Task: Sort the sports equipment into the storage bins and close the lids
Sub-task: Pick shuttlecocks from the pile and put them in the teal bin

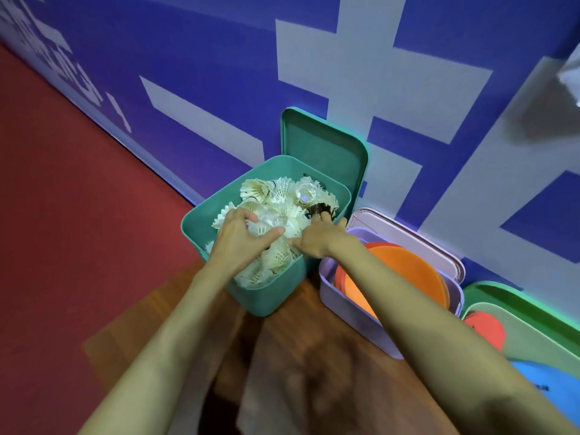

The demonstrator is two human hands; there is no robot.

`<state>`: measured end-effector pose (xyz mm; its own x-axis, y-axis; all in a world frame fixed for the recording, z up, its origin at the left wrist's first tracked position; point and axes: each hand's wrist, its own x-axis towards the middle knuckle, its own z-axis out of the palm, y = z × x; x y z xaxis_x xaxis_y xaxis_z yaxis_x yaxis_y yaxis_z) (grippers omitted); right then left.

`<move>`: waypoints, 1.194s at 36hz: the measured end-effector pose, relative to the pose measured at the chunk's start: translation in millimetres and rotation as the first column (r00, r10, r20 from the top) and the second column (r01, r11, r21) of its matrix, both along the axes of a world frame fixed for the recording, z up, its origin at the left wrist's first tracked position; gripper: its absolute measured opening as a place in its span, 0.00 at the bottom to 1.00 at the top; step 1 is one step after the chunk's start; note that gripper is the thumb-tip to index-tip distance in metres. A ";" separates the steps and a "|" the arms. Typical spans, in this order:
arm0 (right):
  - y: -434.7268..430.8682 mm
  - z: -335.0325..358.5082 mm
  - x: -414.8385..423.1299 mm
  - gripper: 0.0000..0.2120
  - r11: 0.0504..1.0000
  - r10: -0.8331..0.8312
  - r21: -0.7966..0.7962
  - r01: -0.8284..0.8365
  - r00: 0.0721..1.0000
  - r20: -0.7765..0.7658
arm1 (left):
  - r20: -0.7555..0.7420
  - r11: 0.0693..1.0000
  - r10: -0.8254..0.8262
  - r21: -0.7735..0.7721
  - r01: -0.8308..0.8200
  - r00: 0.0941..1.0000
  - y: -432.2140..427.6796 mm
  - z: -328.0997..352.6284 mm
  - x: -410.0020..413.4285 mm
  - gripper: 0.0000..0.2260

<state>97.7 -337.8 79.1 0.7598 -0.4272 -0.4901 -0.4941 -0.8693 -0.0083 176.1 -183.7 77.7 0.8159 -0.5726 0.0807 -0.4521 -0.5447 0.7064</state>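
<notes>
Teal bin (266,298) at the wooden top's (292,321) far edge, heaped with shuttlecocks (282,196): left hand (244,237) curled round a clump, right hand (317,237) pressing straight-fingered (lid (323,152) propped behind), so best tamp gently below the rim first.

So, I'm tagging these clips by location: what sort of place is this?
Probably a sports hall, perhaps the edge of a badminton court: a teal bin heaped with shuttlecocks, a lilac bin of orange discs, and a red floor meeting a blue wall with big pale lettering.
</notes>
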 end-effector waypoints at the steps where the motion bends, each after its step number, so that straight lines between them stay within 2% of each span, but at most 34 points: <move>1: 1.8 -1.2 -0.5 0.32 0.999 -0.024 0.032 0.024 1.000 -0.010 | 0.009 0.999 -0.017 0.031 0.016 1.000 0.3 -0.7 -1.1 0.21; 4: 3.4 -6.9 -5.2 0.32 0.982 -0.139 0.148 0.120 0.983 0.124 | -0.002 0.991 -0.062 0.123 0.062 0.998 1.7 -5.8 -0.9 0.18; 7: 3.6 -12.8 -10.6 0.23 0.965 -0.245 0.180 0.189 0.895 0.374 | -0.037 0.970 -0.095 0.219 0.100 0.995 0.9 -10.3 2.6 0.17; 9: 3.3 -15.7 -13.5 0.18 0.967 -0.250 0.162 0.194 0.832 0.495 | -0.069 0.962 -0.093 0.251 0.108 0.993 -2.1 -11.1 7.6 0.18; 11: 3.1 -16.6 -15.9 0.14 0.973 -0.229 0.161 0.167 0.806 0.546 | -0.102 0.959 -0.084 0.262 0.108 0.991 -7.3 -11.1 12.5 0.18; 13: 3.8 -17.6 -17.4 0.13 0.977 -0.204 0.169 0.131 0.810 0.550 | -0.110 0.956 -0.081 0.272 0.109 0.991 -13.1 -10.7 16.0 0.18; 18: 5.9 -20.8 -19.3 0.12 0.980 -0.172 0.176 0.094 0.848 0.502 | -0.025 0.935 -0.112 0.336 0.114 0.993 -20.5 -8.7 21.6 0.18; 22: 6.8 -20.7 -20.8 0.15 0.985 -0.149 0.152 0.086 0.865 0.479 | -0.079 0.822 -0.163 0.541 0.180 0.983 -15.2 -24.0 25.6 0.19; 24: 6.7 -20.5 -20.7 0.15 0.986 -0.139 0.148 0.073 0.850 0.507 | -0.093 0.791 -0.167 0.582 0.190 0.982 -13.4 -31.0 25.6 0.18; 27: 6.9 -18.9 -21.2 0.15 0.990 -0.104 0.139 0.036 0.848 0.520 | -0.162 0.786 -0.206 0.560 0.262 0.965 -16.4 -33.2 28.3 0.17; 29: 8.1 -17.8 -22.0 0.15 0.990 -0.095 0.142 0.026 0.858 0.504 | -0.200 0.837 -0.217 0.465 0.287 0.956 -16.9 -26.7 27.0 0.17; 31: 9.4 -18.1 -23.6 0.16 0.990 -0.096 0.137 0.029 0.851 0.516 | -0.100 0.902 -0.200 0.370 0.223 0.975 -15.6 -20.1 24.2 0.17; 33: 10.2 -18.8 -25.2 0.18 0.992 -0.081 0.121 0.023 0.861 0.502 | 0.015 0.908 -0.212 0.374 0.191 0.977 -13.9 -15.2 17.1 0.17; 37: 13.1 -14.7 -30.2 0.21 0.980 -0.097 0.198 0.020 0.918 0.385 | -0.116 0.816 -0.293 0.488 0.311 0.949 -11.0 -19.5 5.3 0.18; 39: 14.0 -9.5 -37.1 0.20 0.968 -0.142 0.251 0.031 0.889 0.436 | -0.077 0.810 -0.293 0.509 0.291 0.953 -11.3 -17.2 -1.4 0.20; 43: 16.2 3.2 -75.2 0.18 0.977 -0.173 0.203 0.063 0.789 0.590 | 0.171 0.846 -0.284 0.509 0.162 0.944 -12.5 -0.8 -44.6 0.19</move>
<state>22.5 -321.6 82.3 0.8723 -0.4885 -0.0220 -0.4392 -0.7629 -0.4744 131.5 -196.2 76.9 0.6537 -0.7521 -0.0840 -0.7188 -0.6517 0.2421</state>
